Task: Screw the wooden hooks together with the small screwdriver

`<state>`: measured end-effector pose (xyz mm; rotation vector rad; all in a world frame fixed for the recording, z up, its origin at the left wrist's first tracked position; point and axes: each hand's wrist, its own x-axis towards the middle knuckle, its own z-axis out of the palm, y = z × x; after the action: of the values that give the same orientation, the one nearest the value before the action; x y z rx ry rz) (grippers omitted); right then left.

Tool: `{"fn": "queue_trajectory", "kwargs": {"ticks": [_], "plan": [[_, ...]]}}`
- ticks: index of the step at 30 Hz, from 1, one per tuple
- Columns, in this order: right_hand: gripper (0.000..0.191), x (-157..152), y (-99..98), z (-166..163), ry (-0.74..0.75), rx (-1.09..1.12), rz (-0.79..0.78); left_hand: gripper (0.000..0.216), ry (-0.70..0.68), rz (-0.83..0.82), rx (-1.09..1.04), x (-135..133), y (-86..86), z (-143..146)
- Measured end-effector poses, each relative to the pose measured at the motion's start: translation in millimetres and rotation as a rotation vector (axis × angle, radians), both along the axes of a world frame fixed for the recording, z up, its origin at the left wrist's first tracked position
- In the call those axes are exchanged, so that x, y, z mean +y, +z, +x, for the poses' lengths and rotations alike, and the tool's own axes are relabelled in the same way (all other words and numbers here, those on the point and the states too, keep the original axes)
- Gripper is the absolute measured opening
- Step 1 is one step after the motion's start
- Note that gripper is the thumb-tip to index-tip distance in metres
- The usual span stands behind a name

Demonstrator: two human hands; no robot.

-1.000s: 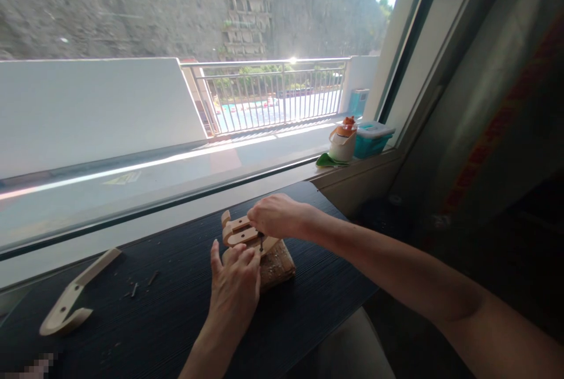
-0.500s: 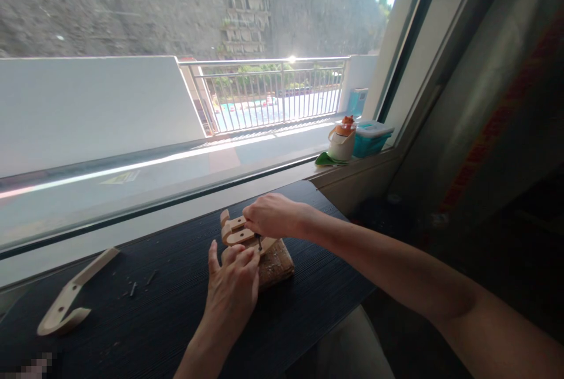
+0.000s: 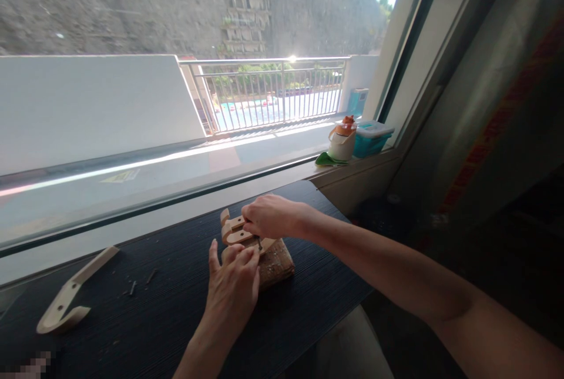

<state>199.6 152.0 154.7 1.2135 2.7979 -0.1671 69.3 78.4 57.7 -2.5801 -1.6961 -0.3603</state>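
Observation:
My right hand (image 3: 271, 215) is closed, its fingers curled around a small dark metal driving tool (image 3: 259, 242). Most of that tool is hidden; its thin shaft points down at a pale wooden hook piece (image 3: 265, 248). My left hand (image 3: 235, 279) presses this piece with its fingertips, thumb spread outward, and covers much of it. Two more curved wooden hooks, a nearer one (image 3: 235, 236) and a farther one (image 3: 229, 220), lie alongside with dark holes in them. Beneath them sits a rough brown wooden block (image 3: 278, 265).
A loose wooden hook (image 3: 66, 299) lies on the dark table (image 3: 167, 326) at left, near several small dark screws (image 3: 133, 288). On the windowsill stand a white bottle with an orange top (image 3: 342, 143), a teal lidded box (image 3: 372, 139) and a green item (image 3: 326, 160).
Little differs. My right hand has shifted very slightly left at the tool; my left hand stays in place on the wooden piece.

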Motion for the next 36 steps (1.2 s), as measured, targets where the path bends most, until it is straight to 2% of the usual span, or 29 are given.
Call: {"fn": "queue_trajectory", "kwargs": {"ticks": [3, 10, 19, 29, 36], "plan": [[0.036, -1, 3.2, -1, -0.008, -0.002, -0.006, 0.028, 0.008, -0.001, -0.001, -1, -0.1, 1], [0.023, 2, 9.9, 3, 0.084, -0.004, -0.043, 0.027, 0.01, -0.023, 0.005, 1, 0.5, 2], [0.036, 2, -5.7, -2, -0.051, 0.046, 0.057, 0.024, 0.004, -0.019, 0.027, 1, 1.1, 1], [0.024, 0, 2.0, 0, 0.036, 0.031, 0.043, 0.025, -0.006, -0.007, 0.012, 0, 0.4, 1], [0.034, 4, -6.9, 8, -0.062, 0.025, 0.083, 0.026, -0.01, -0.019, 0.038, 1, 0.6, 1]]}}
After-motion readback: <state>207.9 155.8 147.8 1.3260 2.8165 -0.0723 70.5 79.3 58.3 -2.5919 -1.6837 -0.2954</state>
